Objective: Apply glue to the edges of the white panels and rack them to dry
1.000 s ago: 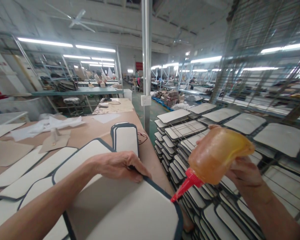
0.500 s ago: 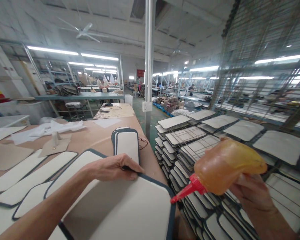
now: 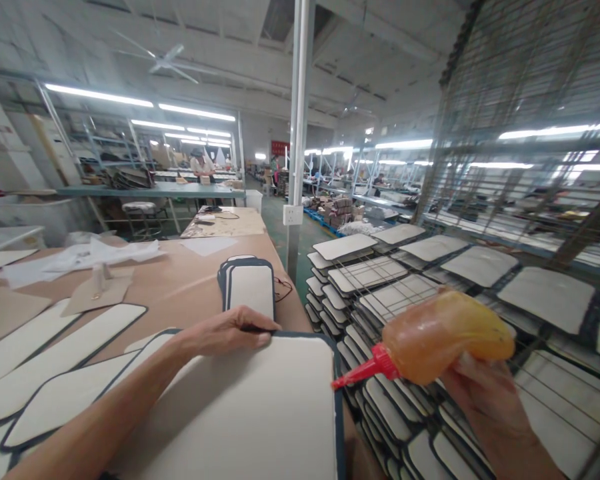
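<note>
My left hand (image 3: 243,328) is closed on the far edge of a large white panel (image 3: 260,407) with a dark blue border, thumb on top. The panel is tilted up off the table. In my right hand (image 3: 480,380) is a squeeze bottle (image 3: 440,337) of amber liquid, probably glue, tipped sideways. Its red nozzle (image 3: 353,375) points left, with the tip at the panel's right border near the far corner. Whether liquid is coming out is too small to tell. Under my left forearm lie more bordered panels (image 3: 65,393).
A stack of small bordered panels (image 3: 251,287) stands on the brown table (image 3: 190,267) beyond my left hand. To the right, a wire rack (image 3: 380,283) carries many layers of panels. A metal post (image 3: 296,133) rises past the table's edge. White paper scraps (image 3: 100,252) lie at left.
The held panel has turned so its right edge runs more straight toward me. The bottle has shifted slightly left, its nozzle tip still at the right border. The view has moved a little.
</note>
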### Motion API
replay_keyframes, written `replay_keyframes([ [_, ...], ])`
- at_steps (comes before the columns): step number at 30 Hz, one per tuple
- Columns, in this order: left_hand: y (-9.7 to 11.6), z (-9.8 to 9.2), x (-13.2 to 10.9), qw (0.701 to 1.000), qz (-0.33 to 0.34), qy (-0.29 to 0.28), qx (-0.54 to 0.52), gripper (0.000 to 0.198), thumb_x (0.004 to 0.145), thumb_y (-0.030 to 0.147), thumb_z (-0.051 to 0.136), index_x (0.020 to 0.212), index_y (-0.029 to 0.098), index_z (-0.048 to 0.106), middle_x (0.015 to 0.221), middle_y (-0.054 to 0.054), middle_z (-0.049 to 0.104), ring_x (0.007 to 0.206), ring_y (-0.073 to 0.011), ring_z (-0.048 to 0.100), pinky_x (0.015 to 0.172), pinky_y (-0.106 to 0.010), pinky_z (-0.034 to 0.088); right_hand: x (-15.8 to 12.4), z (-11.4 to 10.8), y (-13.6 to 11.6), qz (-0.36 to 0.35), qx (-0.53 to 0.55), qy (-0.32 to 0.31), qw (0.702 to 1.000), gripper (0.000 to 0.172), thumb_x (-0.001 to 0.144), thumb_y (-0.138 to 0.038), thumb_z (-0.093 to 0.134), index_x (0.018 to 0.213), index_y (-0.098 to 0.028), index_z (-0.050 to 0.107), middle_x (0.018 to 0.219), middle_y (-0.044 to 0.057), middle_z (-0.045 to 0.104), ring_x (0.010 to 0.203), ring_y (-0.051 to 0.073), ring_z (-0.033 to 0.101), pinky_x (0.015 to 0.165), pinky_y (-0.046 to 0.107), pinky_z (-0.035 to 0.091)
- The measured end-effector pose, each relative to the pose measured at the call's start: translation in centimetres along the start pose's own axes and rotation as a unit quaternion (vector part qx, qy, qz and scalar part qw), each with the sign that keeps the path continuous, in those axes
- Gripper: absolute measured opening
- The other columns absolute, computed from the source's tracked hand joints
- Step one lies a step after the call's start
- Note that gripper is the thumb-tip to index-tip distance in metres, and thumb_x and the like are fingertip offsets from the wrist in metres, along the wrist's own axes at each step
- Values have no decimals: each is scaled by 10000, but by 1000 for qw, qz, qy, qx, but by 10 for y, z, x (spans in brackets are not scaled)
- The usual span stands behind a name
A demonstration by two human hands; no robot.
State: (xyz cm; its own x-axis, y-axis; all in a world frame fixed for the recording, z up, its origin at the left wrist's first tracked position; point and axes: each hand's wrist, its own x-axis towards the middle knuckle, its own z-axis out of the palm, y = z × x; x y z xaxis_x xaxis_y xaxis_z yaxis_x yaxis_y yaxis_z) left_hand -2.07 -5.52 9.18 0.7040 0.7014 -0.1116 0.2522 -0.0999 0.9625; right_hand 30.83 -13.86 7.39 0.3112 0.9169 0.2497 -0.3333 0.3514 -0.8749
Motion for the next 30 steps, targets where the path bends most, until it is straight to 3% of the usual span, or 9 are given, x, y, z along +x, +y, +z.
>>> replay_keyframes([
  [3,-2,-2,1,999,-43,-25,-11,295,794,387,614,926,155,740,780,-42,703,630,-162,589,560,-210,436,-3,2,-3,16,-5,-6,1000,729,600,-336,816,1269,-282,529,1043,57,691,1069,248,586,977,383,436],
  [11,-5,-6,3,996,-66,27,-61,305,710,380,687,886,142,760,794,-77,735,619,-218,641,563,-271,498,-8,1,-2,45,-16,-39,998,675,635,-359,789,1255,-275,535,1027,80,691,1037,276,607,938,413,459],
  [18,-17,-11,3,993,-81,45,-76,246,725,367,673,826,154,745,795,-61,737,600,-181,628,537,-224,467,-9,-6,4,49,-7,-49,998,670,640,-304,779,1259,-269,525,1033,79,690,1056,277,600,918,397,477],
  [30,-32,-17,3,979,-92,82,-160,291,749,349,674,961,156,717,774,-42,720,668,-175,643,574,-206,473,-11,-6,10,11,21,20,1000,757,597,-269,811,1282,-317,493,1078,41,679,1029,268,612,867,379,521],
])
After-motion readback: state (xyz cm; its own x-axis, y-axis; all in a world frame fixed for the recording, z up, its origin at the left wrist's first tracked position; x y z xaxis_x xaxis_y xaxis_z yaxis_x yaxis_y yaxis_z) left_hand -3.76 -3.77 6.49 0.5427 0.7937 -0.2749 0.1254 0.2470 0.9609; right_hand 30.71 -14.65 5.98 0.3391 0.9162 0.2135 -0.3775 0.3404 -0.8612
